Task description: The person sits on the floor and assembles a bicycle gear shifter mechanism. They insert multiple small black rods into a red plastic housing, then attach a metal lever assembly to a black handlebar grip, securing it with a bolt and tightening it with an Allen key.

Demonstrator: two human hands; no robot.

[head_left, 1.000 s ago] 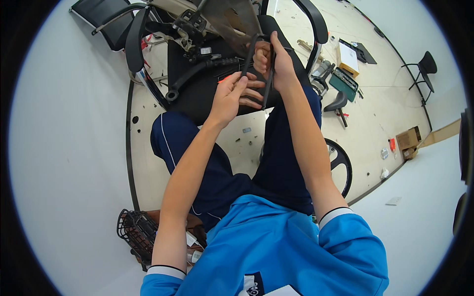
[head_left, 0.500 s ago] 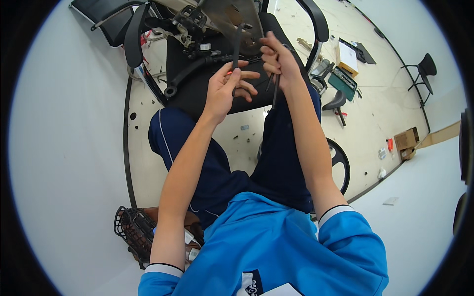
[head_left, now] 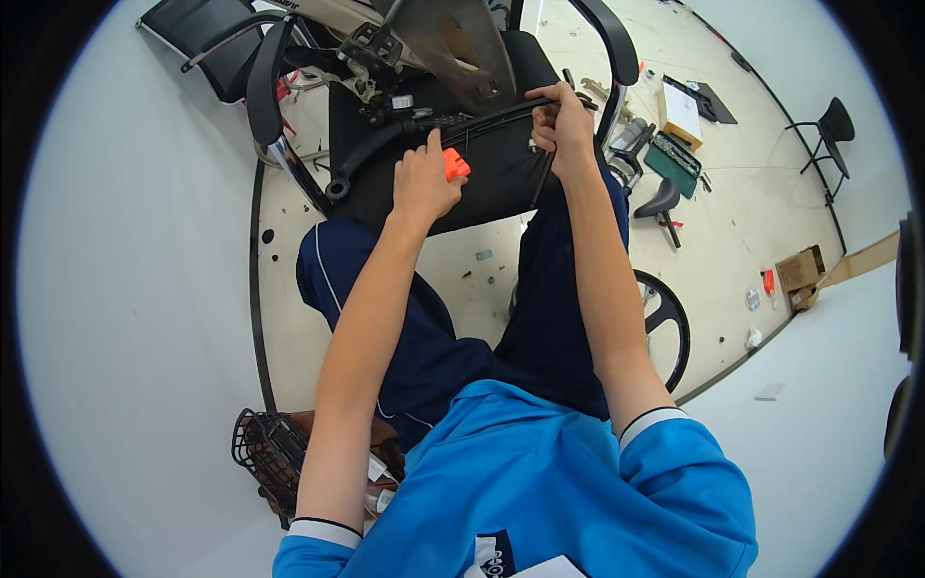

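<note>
Black rod [head_left: 542,181], clasped in curled right hand [head_left: 567,125] and jutting out below; could twist loose if pinched too lightly. Orange block [head_left: 456,164], at right edge of left hand [head_left: 422,188]; cannot tell whether gripped; could tumble if nudged.

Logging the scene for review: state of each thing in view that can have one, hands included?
Left hand: index finger extended, at the orange-red piece; grip unclear.
Right hand: fingers curled on thin black rod.
Orange-red piece: partly covered by left hand.
Near armchair: upright, loaded with parts.
Far chair: upright, unoccupied.
Saddle: lying, post attached.
Cardboard box: open.
Green case: open or shut unclear.
</note>
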